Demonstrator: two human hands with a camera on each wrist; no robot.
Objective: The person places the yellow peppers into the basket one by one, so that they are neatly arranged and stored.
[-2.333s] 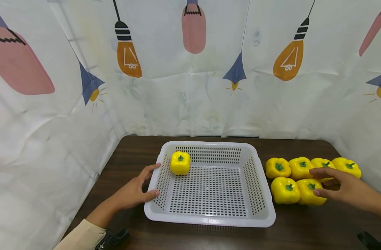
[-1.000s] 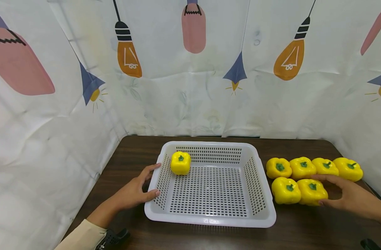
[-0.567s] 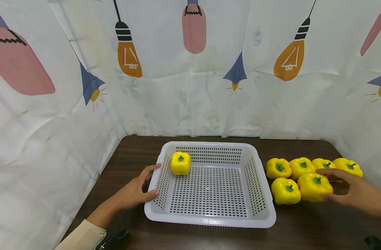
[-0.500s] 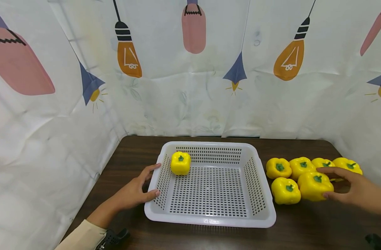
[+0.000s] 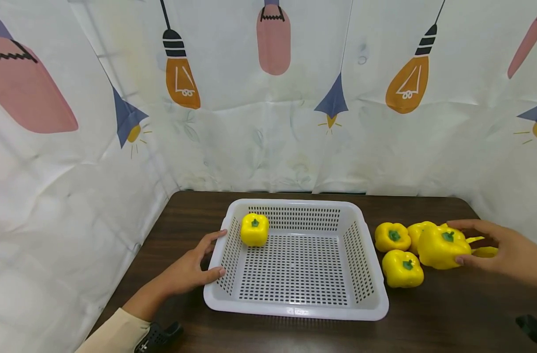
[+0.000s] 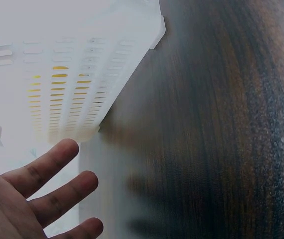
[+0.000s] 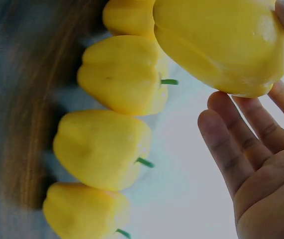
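My right hand pinches a yellow bell pepper between thumb and fingertips, lifted above the table at the right. In the right wrist view this pepper is at the top, fingers under it. My left hand is at the left side of a white perforated basket, thumb and index fingertip touching the rim. The left wrist view shows the other fingers spread beside the basket wall. One yellow bell pepper sits in the basket's back left corner.
More yellow bell peppers stand right of the basket: one in front, one behind it, others partly hidden by the held pepper and hand. The right wrist view shows several in a row. A patterned white sheet hangs behind the dark table.
My right hand has reached the front right pepper, gripped it and raised it off the table, up in view over the back row. My left hand and the basket have stayed put.
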